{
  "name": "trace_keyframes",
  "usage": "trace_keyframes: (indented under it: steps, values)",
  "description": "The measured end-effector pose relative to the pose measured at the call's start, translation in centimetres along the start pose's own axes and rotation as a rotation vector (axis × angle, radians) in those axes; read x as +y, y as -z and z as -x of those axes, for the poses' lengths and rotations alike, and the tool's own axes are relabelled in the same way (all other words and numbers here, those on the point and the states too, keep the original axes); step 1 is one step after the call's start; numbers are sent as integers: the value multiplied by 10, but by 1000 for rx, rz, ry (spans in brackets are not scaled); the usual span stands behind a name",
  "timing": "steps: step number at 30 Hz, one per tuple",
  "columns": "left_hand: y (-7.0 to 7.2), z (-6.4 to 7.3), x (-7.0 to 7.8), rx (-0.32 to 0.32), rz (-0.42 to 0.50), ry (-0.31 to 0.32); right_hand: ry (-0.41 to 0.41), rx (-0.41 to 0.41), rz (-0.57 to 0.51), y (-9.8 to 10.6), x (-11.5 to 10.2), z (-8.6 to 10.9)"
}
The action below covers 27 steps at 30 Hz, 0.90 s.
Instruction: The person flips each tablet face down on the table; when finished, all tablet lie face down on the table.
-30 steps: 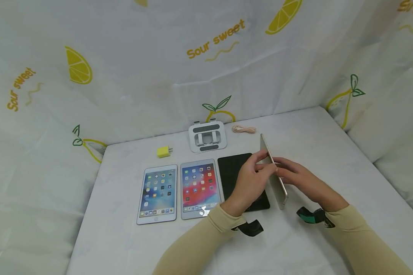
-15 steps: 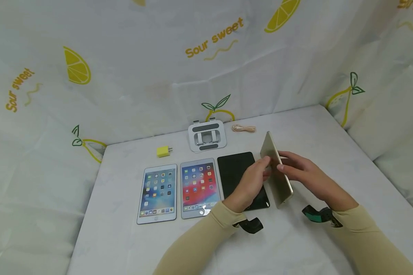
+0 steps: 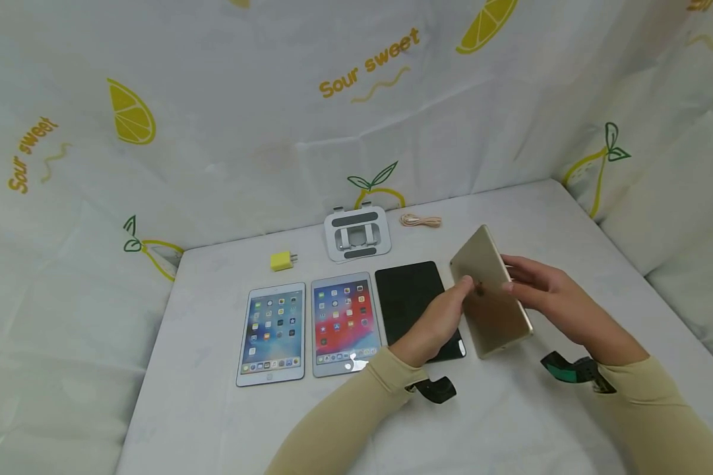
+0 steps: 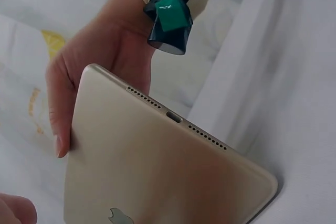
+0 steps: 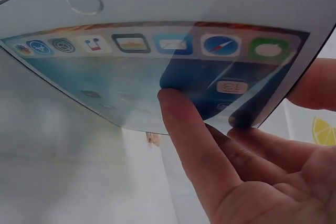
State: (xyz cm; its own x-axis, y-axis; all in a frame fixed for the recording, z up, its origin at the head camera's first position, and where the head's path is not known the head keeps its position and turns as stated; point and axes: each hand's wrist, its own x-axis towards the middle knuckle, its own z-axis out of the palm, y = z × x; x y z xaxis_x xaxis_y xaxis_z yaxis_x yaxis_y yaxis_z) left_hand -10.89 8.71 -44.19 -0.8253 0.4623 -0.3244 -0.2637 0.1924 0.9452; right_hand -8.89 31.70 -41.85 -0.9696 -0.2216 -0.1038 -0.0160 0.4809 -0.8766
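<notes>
A gold-backed tablet (image 3: 498, 290) stands tilted, its low left edge close to the black tablet (image 3: 406, 290). My right hand (image 3: 560, 297) grips its raised right edge. In the right wrist view the fingers (image 5: 199, 145) lie against the lit screen. The left wrist view shows the port edge of the gold tablet (image 4: 173, 116) and the right thumb (image 4: 60, 145) on its back. My left hand (image 3: 433, 323) overlaps the tablet's left side in the head view, thumb at the back near the logo. Its other fingers are hidden, so I cannot tell whether they hold the edge.
Two tablets with lit screens, one blue (image 3: 272, 333) and one red and blue (image 3: 347, 323), lie left of the black one. Behind them are a yellow charger plug (image 3: 281, 261), a white folding stand (image 3: 357, 234) and a coiled cable (image 3: 420, 221).
The gold tablet has gone from nearly edge-on to leaning over to the right, showing more of its back. My right hand has moved right with it; my left thumb has shifted slightly.
</notes>
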Motion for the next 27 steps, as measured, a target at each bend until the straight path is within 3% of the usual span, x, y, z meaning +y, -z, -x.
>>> trace_keyframes:
  steps: [5,13,20,27]
  values:
    - [1,-1,-1,-6,-9,22,-14,31,14,9,7,3]
    - [2,-2,-3,20,-54,6,-80,55,86,19,16,1]
    - [1,-2,-3,44,-110,23,-168,70,142,21,28,-1]
    - [1,-2,-2,22,-111,35,-219,103,201,19,39,-1]
